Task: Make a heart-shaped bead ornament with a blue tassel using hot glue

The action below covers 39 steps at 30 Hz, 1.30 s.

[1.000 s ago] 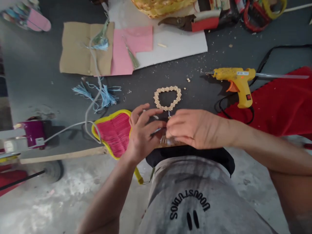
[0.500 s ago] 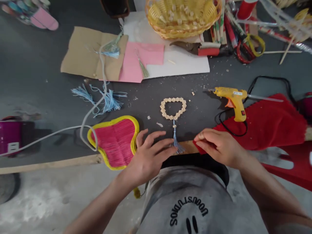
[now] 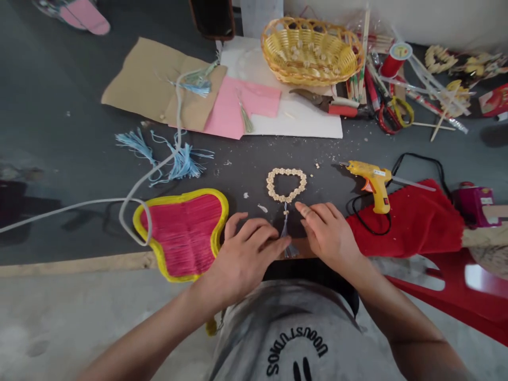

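Observation:
A heart-shaped ring of cream, flower-like beads [image 3: 271, 185] lies flat on the dark table, with a blue-grey tassel [image 3: 284, 227] hanging from its lower point towards the table's front edge. My left hand [image 3: 248, 254] is palm down with fingers apart and slightly bent, its fingertips at the left side of the tassel. On the other side, my right hand [image 3: 329, 233] has its index finger reaching close to the ring's lower tip and its thumb apart from it. Nothing shows between the right fingers. Whether either hand touches the tassel is hard to tell.
A yellow glue gun [image 3: 371, 182] lies on red cloth [image 3: 420, 222] at right. Left of my hands is a pink, yellow-edged piece [image 3: 178, 233] crossed by a white cable [image 3: 133, 190]. Behind are blue tassels [image 3: 184, 161], a wicker basket [image 3: 313, 76], pliers [image 3: 317, 100] and scissors [image 3: 391, 116].
My right hand has moved left from the red cloth to beside the tassel, and its pinched fingers have spread. My left hand stays by the tassel, fingers more bent. The view has shifted.

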{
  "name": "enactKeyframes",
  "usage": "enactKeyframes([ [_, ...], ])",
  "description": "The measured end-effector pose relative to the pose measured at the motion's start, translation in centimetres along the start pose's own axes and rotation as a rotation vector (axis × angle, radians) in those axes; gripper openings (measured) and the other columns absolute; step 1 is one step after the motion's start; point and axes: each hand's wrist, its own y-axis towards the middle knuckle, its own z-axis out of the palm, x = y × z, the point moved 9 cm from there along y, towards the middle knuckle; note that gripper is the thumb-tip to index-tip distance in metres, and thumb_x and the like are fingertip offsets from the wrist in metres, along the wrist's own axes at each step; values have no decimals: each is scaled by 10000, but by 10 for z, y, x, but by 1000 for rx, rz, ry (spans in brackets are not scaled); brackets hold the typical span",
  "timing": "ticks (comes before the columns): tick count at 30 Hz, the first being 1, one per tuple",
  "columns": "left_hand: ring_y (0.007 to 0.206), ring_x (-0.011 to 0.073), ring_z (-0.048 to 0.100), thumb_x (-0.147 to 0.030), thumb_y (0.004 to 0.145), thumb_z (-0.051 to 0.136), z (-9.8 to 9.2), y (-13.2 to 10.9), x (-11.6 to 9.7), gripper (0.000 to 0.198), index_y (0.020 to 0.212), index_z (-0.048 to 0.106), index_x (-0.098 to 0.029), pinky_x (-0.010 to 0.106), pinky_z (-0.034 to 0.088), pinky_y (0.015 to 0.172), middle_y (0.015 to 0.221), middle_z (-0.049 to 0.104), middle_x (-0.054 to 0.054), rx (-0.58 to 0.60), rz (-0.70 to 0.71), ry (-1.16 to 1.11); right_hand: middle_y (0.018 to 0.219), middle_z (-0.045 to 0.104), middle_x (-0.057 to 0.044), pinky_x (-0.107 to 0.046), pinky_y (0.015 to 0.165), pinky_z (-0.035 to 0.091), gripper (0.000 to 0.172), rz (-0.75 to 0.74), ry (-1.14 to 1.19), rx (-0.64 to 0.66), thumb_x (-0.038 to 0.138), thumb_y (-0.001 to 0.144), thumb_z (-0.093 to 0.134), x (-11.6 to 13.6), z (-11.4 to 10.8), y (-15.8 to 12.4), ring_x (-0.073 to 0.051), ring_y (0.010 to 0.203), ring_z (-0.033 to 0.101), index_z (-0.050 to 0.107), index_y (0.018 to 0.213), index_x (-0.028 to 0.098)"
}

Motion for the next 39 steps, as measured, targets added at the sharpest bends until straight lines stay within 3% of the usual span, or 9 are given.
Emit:
enactKeyframes([
  [6,985,248,572,-46,866,473,0,8,10,403,1155,665,-252,513,351,952,990,679,58,-47,-52,34,1012,668,-107,-409,826,500,325,-7,-6,46,140,958,444,2,2,-1,-237,906,546,664,1197,163],
  [12,1000,257,570,-47,863,485,5,5,9,387,1088,694,-282,527,356,946,1012,670,58,4,-47,36,994,687,-81,-396,801,503,247,-53,79,30,135,935,491,9,-6,-5,-233,916,567,712,1033,184],
  [18,1030,249,573,-47,856,508,4,-2,5,362,977,724,-311,520,331,983,1034,671,40,-5,-40,-20,1022,686,-111,-408,838,546,317,-43,260,-105,60,903,432,-5,-20,-5,-226,958,611,671,1079,174],
  [22,1027,243,583,-77,892,495,-15,6,12,315,963,711,-295,499,338,977,1020,684,36,-39,-33,-47,837,652,-56,-358,710,532,335,-40,341,-215,11,860,366,-29,-46,-11,-194,795,592,597,738,220],
  [25,969,235,600,-201,916,568,-34,33,23,131,886,682,-258,480,365,953,948,693,30,-60,-53,-19,680,551,-29,-339,639,495,335,53,335,-317,36,868,334,-59,-67,-20,-183,684,550,467,635,236],
  [29,912,221,616,-235,924,583,-44,91,33,169,764,637,-251,464,359,906,845,708,1,-137,-47,77,848,630,-81,-437,825,498,186,298,21,-412,155,912,396,-103,-83,-33,-252,869,603,532,808,227],
  [31,897,223,621,-253,926,583,-35,121,37,170,764,637,-247,487,327,919,843,720,-3,-142,-22,104,956,657,-116,-467,873,485,137,423,-111,-390,326,927,502,-123,-83,-38,-292,941,609,549,936,198],
  [33,872,225,618,-256,920,583,-23,148,42,179,751,639,-245,490,315,906,828,728,-2,-136,-3,109,1005,662,-137,-446,828,498,303,528,-141,-332,461,900,569,-139,-77,-40,-307,943,621,550,993,174],
  [39,910,244,604,-102,868,483,4,191,62,246,785,676,-230,496,295,914,875,731,39,-82,-54,158,945,689,-129,-370,656,465,370,773,-74,-117,486,874,615,-170,-58,-43,-304,853,656,581,1029,152],
])
